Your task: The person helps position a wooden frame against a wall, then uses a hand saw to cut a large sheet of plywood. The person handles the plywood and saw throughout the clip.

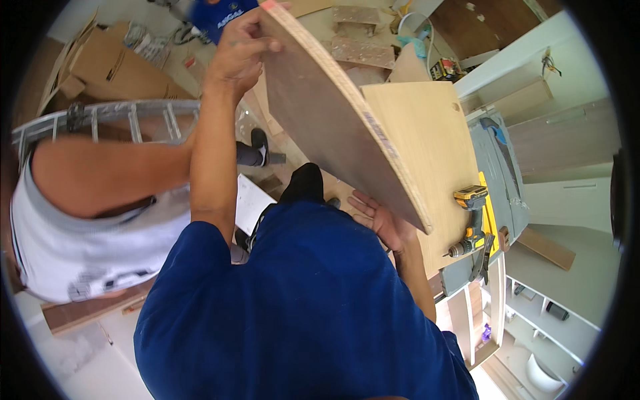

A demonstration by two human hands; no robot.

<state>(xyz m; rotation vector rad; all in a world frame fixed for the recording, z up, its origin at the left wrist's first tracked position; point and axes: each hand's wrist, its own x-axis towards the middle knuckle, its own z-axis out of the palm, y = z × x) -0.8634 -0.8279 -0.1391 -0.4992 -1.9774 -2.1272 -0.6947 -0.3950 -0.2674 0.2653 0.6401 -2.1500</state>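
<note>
My left hand [239, 53] is closed around the far upper end of a dark brown board [320, 107] with a raw chipboard edge. The board is tilted and slants down toward my right side. At its lower end, my right hand [380, 221] has its palm up and fingers stretched apart, with the board's edge just above or against it. I cannot tell how much weight that hand carries. Behind the held board lies a light wooden panel [427, 147]. A yellow and black cordless drill [471, 223] rests on that panel, beside a yellow level [490, 207] and a black clamp [483, 260].
Close on my left, a person in a white sleeveless top [100, 227] has an arm reaching forward. Beyond are an aluminium ladder [133, 123] and cardboard boxes [117, 67]. A grey workbench with a handsaw [503, 147] stands at right, near white cabinets [567, 200]. Someone in blue [220, 17] is ahead.
</note>
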